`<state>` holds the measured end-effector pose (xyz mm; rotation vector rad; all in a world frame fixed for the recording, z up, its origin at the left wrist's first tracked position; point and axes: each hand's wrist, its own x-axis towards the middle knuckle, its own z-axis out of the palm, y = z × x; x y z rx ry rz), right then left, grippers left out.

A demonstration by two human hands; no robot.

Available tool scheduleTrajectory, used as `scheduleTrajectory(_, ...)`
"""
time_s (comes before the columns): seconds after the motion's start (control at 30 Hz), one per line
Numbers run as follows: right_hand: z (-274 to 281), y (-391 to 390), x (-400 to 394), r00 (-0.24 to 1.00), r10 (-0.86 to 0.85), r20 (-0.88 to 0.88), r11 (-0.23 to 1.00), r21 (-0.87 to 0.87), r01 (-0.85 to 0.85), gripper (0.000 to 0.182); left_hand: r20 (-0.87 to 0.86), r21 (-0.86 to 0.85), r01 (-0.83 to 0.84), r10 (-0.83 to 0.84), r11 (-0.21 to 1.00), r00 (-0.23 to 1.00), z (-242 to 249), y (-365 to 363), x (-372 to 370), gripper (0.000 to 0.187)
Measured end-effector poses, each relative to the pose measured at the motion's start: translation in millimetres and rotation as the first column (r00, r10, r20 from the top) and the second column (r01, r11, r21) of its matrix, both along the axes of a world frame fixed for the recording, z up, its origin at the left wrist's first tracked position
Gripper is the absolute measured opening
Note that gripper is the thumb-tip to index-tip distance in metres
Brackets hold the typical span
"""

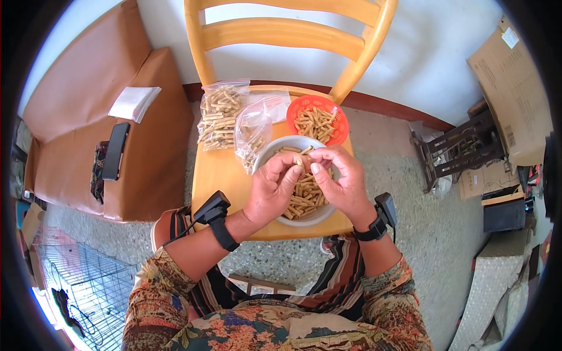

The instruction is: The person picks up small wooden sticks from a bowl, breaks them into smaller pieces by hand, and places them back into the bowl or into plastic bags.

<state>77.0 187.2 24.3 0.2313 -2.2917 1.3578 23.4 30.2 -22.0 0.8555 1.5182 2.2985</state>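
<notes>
Both my hands are together above a grey-white bowl (261, 153) filled with short tan sticks (305, 199) that look like pieces of dried root. My left hand (274, 182) is closed, with a pale stick piece (300, 162) pinched between thumb and forefinger. Beside it, almost touching, my right hand (342, 175) is closed too, thumb against fingers; what it grips is hidden. Behind the bowl is a red plastic basket (341, 130) holding more of these sticks. To its left lie a full clear bag (224, 114) and a partly filled clear bag (253, 131).
Everything stands on the seat of a wooden chair (219, 187), its backrest at the far side. At left, a brown sofa (149, 175) carries a phone (116, 151) and a stack of plastic bags (133, 103). A wire cage (88, 281) is at lower left, cardboard (515, 93) at right.
</notes>
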Motion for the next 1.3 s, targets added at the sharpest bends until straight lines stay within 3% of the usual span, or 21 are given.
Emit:
scheduleTrajectory(0.17, 2, 1, 1, 0.998, 0.015, -0.063, 1.000, 0.018, -0.014, 0.016, -0.189, -0.075, -0.074, 0.058, 0.994, 0.980, 5, -1, 1, 0.016)
scheduleTrajectory(0.37, 6, 2, 2, 0.998, 0.021, -0.057, 0.997, 0.081, -0.016, 0.019, -0.068, -0.041, -0.025, 0.022, 0.999, 0.997, -2, 2, -1, 0.022)
scheduleTrajectory(0.47, 7, 0, 2, 0.999, 0.021, -0.033, 1.000, 0.016, -0.021, 0.021, -0.003, -0.020, -0.010, 0.010, 1.000, 1.000, -2, 4, -1, 0.033)
scheduleTrajectory(0.67, -3, 7, 0, 0.995, 0.075, 0.060, 0.997, 0.003, -0.075, 0.018, -0.103, -0.094, -0.015, 0.005, 0.995, 0.995, 3, 1, -1, 0.046)
scheduleTrajectory(0.73, -10, 5, -1, 0.988, 0.127, 0.084, 0.938, -0.334, -0.093, 0.016, -0.093, -0.076, -0.011, 0.004, 0.997, 0.996, 2, 1, -2, 0.047)
scheduleTrajectory(0.83, -10, 6, 1, 0.971, 0.162, 0.178, 0.872, -0.487, -0.056, 0.016, -0.073, -0.048, -0.012, 0.009, 0.999, 0.997, 2, 0, -4, 0.048)
scheduleTrajectory(1.3, -17, 2, -3, 0.947, 0.192, 0.257, 0.870, -0.491, -0.043, 0.017, -0.223, -0.053, -0.176, 0.160, 0.983, 0.962, 7, -1, -4, 0.033)
